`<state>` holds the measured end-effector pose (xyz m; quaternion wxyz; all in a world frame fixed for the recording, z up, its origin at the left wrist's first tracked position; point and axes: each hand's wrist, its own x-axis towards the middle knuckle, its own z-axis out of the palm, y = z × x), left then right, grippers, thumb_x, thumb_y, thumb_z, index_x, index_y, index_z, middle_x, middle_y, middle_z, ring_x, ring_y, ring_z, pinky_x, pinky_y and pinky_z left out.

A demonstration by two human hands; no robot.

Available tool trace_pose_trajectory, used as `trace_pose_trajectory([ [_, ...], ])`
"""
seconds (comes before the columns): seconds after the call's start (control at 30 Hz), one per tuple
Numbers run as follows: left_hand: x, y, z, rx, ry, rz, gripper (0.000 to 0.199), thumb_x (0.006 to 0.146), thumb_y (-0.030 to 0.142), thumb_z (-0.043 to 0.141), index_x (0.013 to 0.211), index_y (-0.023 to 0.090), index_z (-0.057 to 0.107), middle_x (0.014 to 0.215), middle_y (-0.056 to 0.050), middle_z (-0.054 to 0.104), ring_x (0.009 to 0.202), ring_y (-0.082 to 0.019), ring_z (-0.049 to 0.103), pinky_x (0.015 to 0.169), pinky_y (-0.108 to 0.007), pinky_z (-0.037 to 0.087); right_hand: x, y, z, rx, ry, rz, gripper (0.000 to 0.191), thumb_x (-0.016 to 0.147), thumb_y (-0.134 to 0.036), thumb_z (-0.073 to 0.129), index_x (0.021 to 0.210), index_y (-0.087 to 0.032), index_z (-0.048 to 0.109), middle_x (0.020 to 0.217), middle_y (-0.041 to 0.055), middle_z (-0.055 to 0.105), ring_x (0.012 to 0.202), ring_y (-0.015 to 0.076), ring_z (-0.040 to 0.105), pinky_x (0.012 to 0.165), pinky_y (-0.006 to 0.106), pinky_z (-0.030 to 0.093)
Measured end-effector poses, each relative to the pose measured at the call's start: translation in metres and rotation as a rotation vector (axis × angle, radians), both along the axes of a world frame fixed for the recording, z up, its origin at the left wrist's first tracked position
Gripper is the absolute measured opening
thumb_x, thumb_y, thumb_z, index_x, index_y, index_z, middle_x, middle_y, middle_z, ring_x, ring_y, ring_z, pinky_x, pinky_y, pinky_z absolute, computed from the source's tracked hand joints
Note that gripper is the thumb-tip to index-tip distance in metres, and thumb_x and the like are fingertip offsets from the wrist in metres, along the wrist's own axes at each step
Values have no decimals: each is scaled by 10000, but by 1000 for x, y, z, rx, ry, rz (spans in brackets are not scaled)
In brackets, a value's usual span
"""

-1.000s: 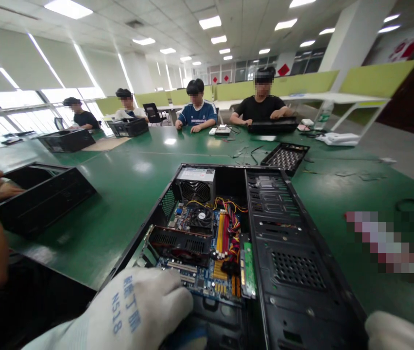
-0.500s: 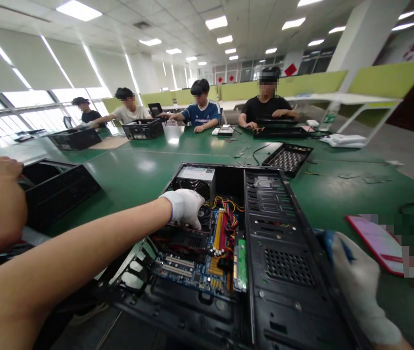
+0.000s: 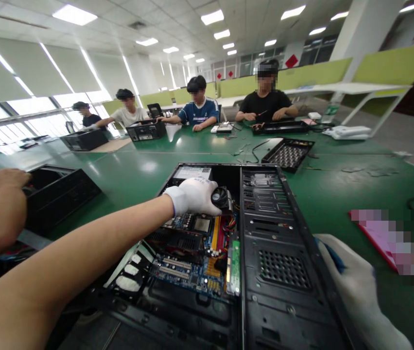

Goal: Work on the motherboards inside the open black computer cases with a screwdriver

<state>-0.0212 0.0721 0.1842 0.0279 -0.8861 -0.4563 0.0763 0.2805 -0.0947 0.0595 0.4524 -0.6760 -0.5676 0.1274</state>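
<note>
Head view: glossy green tabletop (image 3: 130,187) bearing an open black metal computer case (image 3: 283,301) with a blue circuit board (image 3: 197,278). The white-gloved left hand (image 3: 197,195) has its fingers around a round black cooling fan (image 3: 220,197) above the board; good handling keeps it steady, clear of multicoloured wires (image 3: 232,224). Hidden: the fan's underside. The white-gloved right hand (image 3: 356,277) is beside the case's right wall, its grip impossible to tell.

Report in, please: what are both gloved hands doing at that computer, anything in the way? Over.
Left hand gripping cooling fan. Right hand at right edge of computer case. Silver square on circuit board uncovered. Colored wires close by, possible snag.
</note>
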Motion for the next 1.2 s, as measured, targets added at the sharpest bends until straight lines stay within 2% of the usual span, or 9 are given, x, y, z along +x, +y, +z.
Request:
trace_pose_trajectory([
  [0.13,25,16,-7,3,39,-2,631,745,665,686,1135,170,706,1037,-132,776,946,-313,748,830,-361,579,0,0,-5,-10,13,12,503,916,-665,541,905,-210,755,925,71,767,805,255,696,692,322,519],
  [0.3,40,34,-22,-34,98,99,537,809,550,673,1146,135,728,1130,-181,767,1067,-334,731,883,-367,581,-7,-3,0,4,57,-2,483,912,-658,546,885,-219,746,886,66,758,792,266,687,706,337,511],
  [0.43,34,31,-28,23,90,61,498,883,467,610,1251,139,680,1184,-183,756,1139,-330,712,923,-379,573,-8,-3,1,7,25,21,466,926,-631,534,868,-218,740,870,65,749,768,248,676,691,320,505],
  [0.53,23,22,-26,57,79,31,479,911,457,563,1260,145,662,1133,-169,770,1089,-328,731,896,-389,581,-1,-1,-7,8,-30,69,436,917,-609,551,866,-219,739,848,57,741,723,232,666,627,300,496],
  [0.7,3,10,-32,93,40,88,479,909,481,551,1245,156,658,1085,-156,777,1028,-325,751,853,-383,589,7,1,-18,34,-73,98,369,911,-552,571,903,-225,743,906,57,750,796,245,699,651,291,518],
  [0.93,-10,18,-52,-147,180,92,510,826,559,656,1139,168,751,1126,-162,784,1094,-333,738,900,-371,591,6,3,-21,11,-26,127,249,786,-406,629,902,-229,760,959,64,774,894,290,735,716,307,572],
  [1.1,-7,28,-61,-197,147,116,523,855,612,623,1087,171,781,1119,-158,790,1067,-309,746,904,-343,587,6,4,-26,28,35,146,276,787,-387,599,924,-244,792,1003,58,791,907,292,750,709,307,586],
  [1.2,-3,31,-68,-199,138,114,492,873,571,623,1103,168,786,1110,-169,792,1067,-319,747,912,-356,590,9,4,-28,17,65,142,296,779,-400,598,928,-248,803,1006,61,795,911,299,754,716,316,592],
])
